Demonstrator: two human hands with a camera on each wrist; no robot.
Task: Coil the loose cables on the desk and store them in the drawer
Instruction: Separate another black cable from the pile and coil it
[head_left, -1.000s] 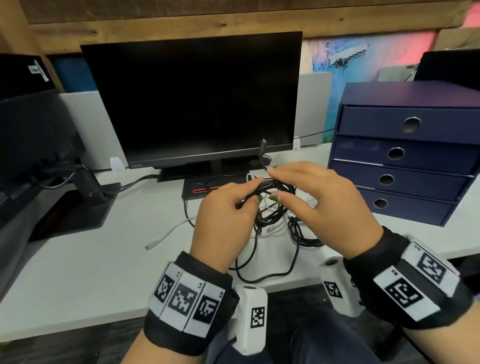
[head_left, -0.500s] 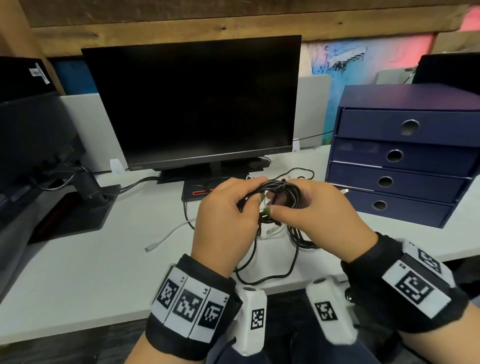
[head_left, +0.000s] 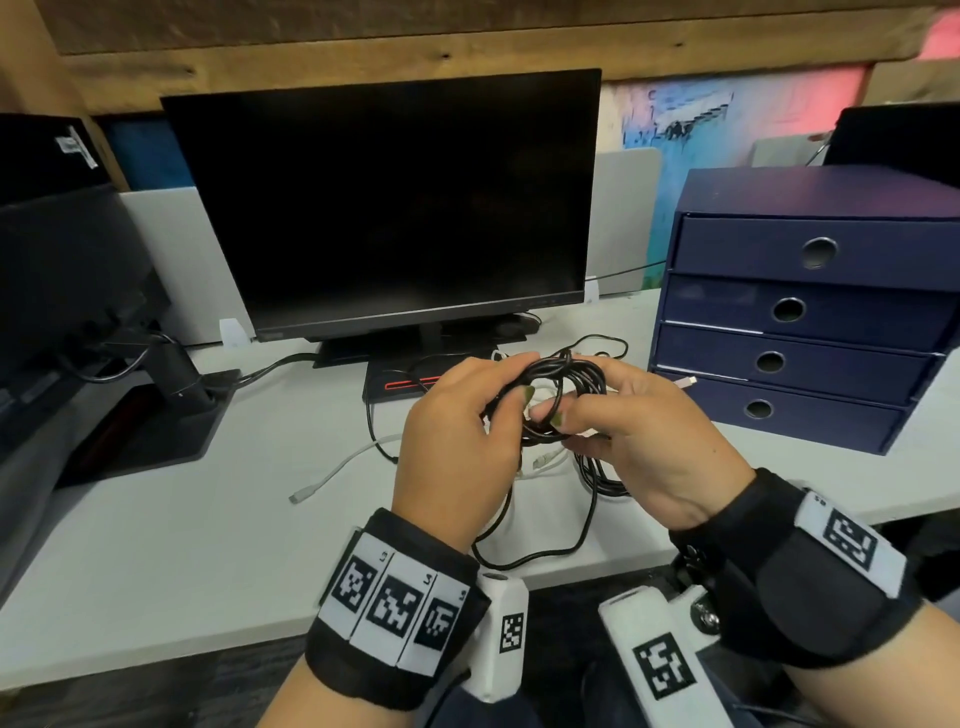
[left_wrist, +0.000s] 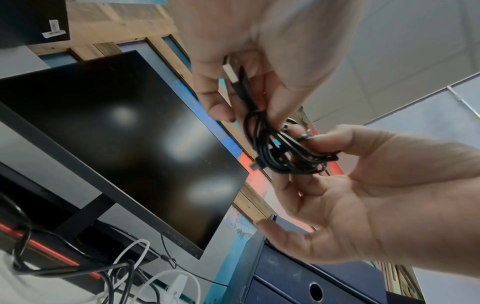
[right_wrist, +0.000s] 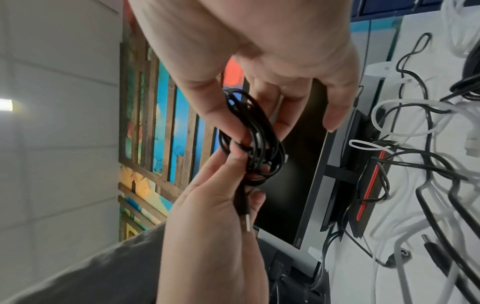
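A coil of black cable (head_left: 563, 387) is held above the desk between both hands. My left hand (head_left: 511, 402) grips its left side, and in the left wrist view my left hand (left_wrist: 241, 102) pinches the coil (left_wrist: 283, 152) with the USB plug (left_wrist: 231, 72) lying against its palm. My right hand (head_left: 558, 415) pinches the right side, thumb and fingers round the strands; the right wrist view shows my right hand (right_wrist: 259, 127) on the coil (right_wrist: 254, 142). The navy drawer unit (head_left: 800, 312) stands at the right with all its drawers closed.
Loose black cable (head_left: 545, 551) and a white cable (head_left: 337, 473) lie on the white desk (head_left: 156, 545) under and left of my hands. A dark monitor (head_left: 384, 202) stands behind, and a second monitor stand (head_left: 171, 384) is at the left.
One second ago my right hand held the cable's free end up above the coil. That end is now down, and both hands have closed in on the coil.
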